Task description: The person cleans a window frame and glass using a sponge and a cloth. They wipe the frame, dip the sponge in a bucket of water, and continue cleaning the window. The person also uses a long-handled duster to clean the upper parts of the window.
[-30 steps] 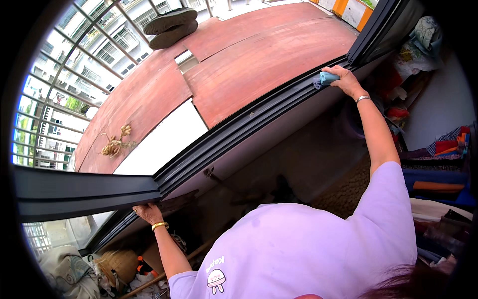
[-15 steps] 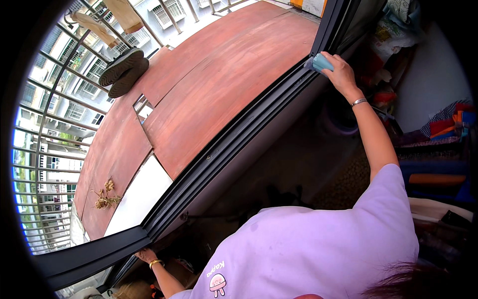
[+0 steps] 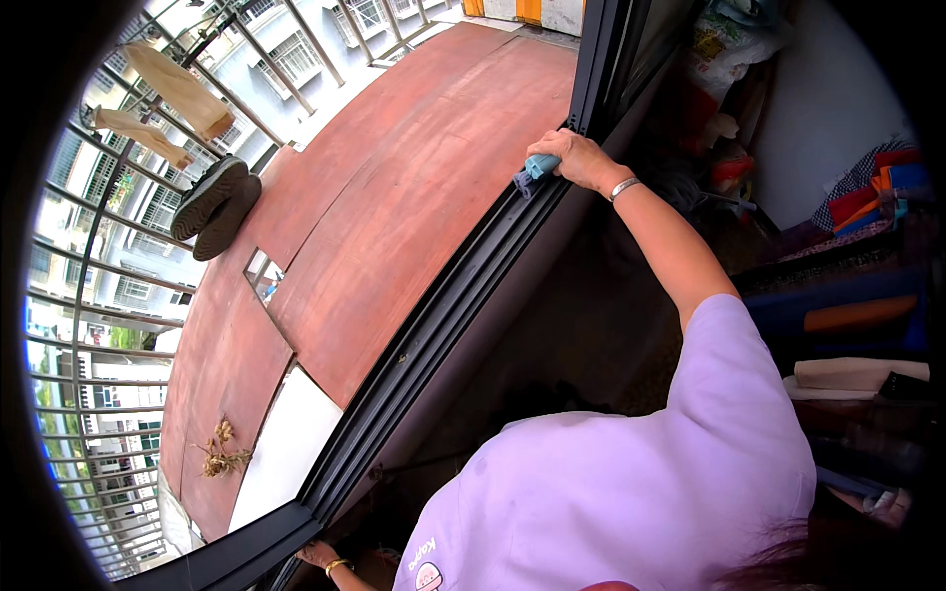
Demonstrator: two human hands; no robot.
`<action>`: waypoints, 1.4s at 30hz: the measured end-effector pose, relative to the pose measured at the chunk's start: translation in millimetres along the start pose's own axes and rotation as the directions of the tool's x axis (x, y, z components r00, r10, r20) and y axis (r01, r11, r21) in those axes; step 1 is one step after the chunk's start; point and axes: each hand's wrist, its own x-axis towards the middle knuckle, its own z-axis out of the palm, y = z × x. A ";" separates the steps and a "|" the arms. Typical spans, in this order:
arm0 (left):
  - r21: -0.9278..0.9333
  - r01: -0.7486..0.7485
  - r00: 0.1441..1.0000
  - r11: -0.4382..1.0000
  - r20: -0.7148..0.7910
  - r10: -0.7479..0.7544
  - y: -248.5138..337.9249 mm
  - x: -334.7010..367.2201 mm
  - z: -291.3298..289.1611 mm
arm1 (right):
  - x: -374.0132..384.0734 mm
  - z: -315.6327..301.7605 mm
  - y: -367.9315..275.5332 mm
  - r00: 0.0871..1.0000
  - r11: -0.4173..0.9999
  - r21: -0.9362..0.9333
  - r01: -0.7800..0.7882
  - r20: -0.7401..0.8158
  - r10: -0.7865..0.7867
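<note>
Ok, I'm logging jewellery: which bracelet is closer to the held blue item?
The silver bracelet, on the wrist of the right hand gripping the blue item; the gold bracelet is by the left hand.

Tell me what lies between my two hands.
In the head view, dark grooved window track runs between your left hand and your right hand.
</note>
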 end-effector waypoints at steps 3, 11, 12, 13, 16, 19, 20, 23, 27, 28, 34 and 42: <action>-0.311 0.031 0.998 0.950 -0.044 -0.047 -10.6 5.9 16.0 | -0.2 -14.4 11.4 0.994 0.994 -0.069 -0.080 -0.077 0.075; -0.706 -0.140 0.823 0.694 -0.472 -0.314 18.7 -11.6 3.4 | 4.4 -8.5 12.0 0.979 0.975 -0.201 -0.094 -0.195 0.054; -0.713 -0.098 0.817 0.694 -0.455 -0.353 36.4 -28.8 -27.6 | 4.0 -5.8 13.2 0.977 0.949 -0.276 -0.150 -0.189 0.100; -0.720 -0.048 0.805 0.693 -0.438 -0.400 42.6 -38.6 -43.0 | 6.2 -1.7 12.2 0.973 0.918 -0.346 -0.195 -0.184 0.138; -0.851 -0.085 0.766 0.518 -0.388 -0.513 38.1 -49.6 -41.6 | 11.1 10.6 12.9 0.948 0.902 -0.325 -0.285 -0.235 0.214; -0.841 -0.046 0.743 0.539 -0.389 -0.544 22.8 -63.7 -16.1 | 22.0 15.0 10.1 0.947 0.931 -0.250 -0.267 -0.248 0.205; -0.844 -0.045 0.737 0.535 -0.389 -0.552 37.1 -74.0 -27.6 | 20.5 15.6 10.8 0.962 0.956 -0.195 -0.221 -0.203 0.181; -0.873 -0.062 0.746 0.484 -0.363 -0.559 76.3 -112.1 -78.8 | 13.7 14.6 -0.1 0.989 0.985 -0.107 -0.133 -0.071 0.126; -0.906 -0.144 0.778 0.399 -0.352 -0.520 125.4 -151.2 -147.7 | -0.9 6.0 -15.5 0.993 0.991 0.135 -0.018 -0.112 0.034; -0.911 -0.171 0.792 0.376 -0.354 -0.498 138.5 -156.9 -165.9 | -2.6 8.5 -9.7 0.982 0.998 0.039 -0.046 -0.179 0.052; -0.926 -0.374 0.865 -0.051 -0.328 -0.380 233.4 -156.8 -275.0 | -8.4 6.2 -20.0 0.997 0.991 0.107 -0.079 0.030 0.076; -0.753 -0.300 0.949 -0.586 -0.300 -0.099 349.6 -158.7 -370.9 | -66.7 -26.0 29.8 0.930 0.876 0.482 0.015 -0.328 0.165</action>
